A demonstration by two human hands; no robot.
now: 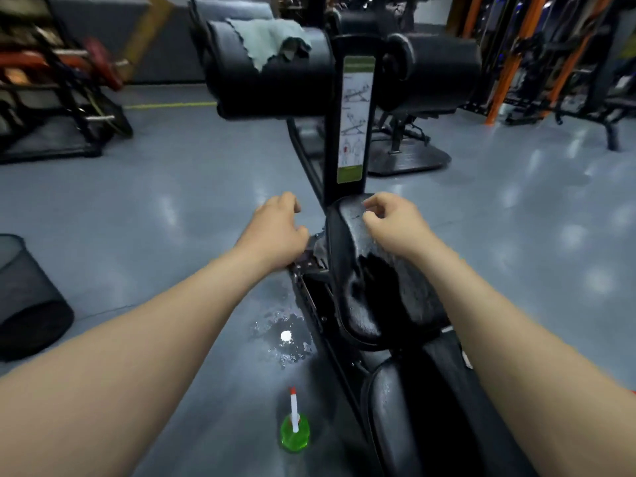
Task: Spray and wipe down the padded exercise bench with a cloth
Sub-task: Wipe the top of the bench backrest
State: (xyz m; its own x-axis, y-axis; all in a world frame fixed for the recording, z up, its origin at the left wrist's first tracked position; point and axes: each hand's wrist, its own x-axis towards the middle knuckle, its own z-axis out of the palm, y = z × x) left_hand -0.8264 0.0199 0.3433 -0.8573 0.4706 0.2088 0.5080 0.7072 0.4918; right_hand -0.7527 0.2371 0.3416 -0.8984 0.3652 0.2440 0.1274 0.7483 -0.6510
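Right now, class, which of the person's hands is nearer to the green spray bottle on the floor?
Left. The left hand is left of the bench, on the same side as the spray bottle; the right hand is over the seat pad.

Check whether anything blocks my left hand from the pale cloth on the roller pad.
Nothing visible does. The pale cloth lies on the roller pad, up beyond the left hand; the labelled post stands right of that path.

One head-worn wide-angle view, looking forward and down, close above the bench [351,297], gym floor [172,208] stretching beyond.
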